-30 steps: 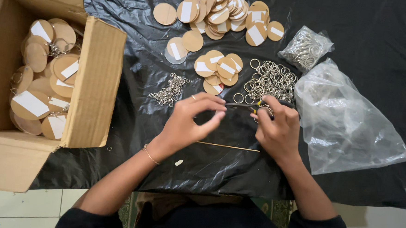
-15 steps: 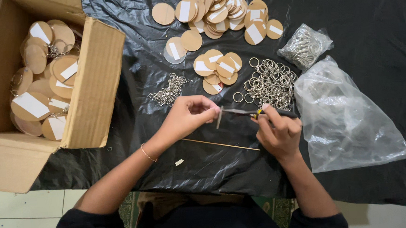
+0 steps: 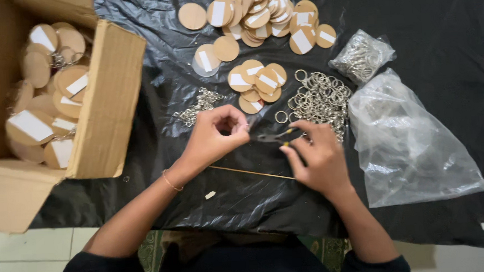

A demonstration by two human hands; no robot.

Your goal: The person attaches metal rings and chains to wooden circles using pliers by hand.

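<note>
While the right hand [image 3: 321,158] closes around small yellow-handled pliers [image 3: 274,136] whose tip points at the left hand [image 3: 215,136], that hand pinches some tiny part between fingertips, too small to make out. Just beyond the right hand lies a heap of metal key rings [image 3: 320,97], with loose chains [image 3: 199,106] beyond the left, and a thin stick [image 3: 249,172] rests on the black plastic sheet [image 3: 423,10] below both hands. Farther out lie round wooden discs [image 3: 257,81], two clear bags [image 3: 405,141] to the right, and a cardboard box [image 3: 105,107] of discs to the left.

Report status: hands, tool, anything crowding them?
Left hand pinching something small. Right hand gripping pliers. Key rings and small chains close by, not blocking.
</note>
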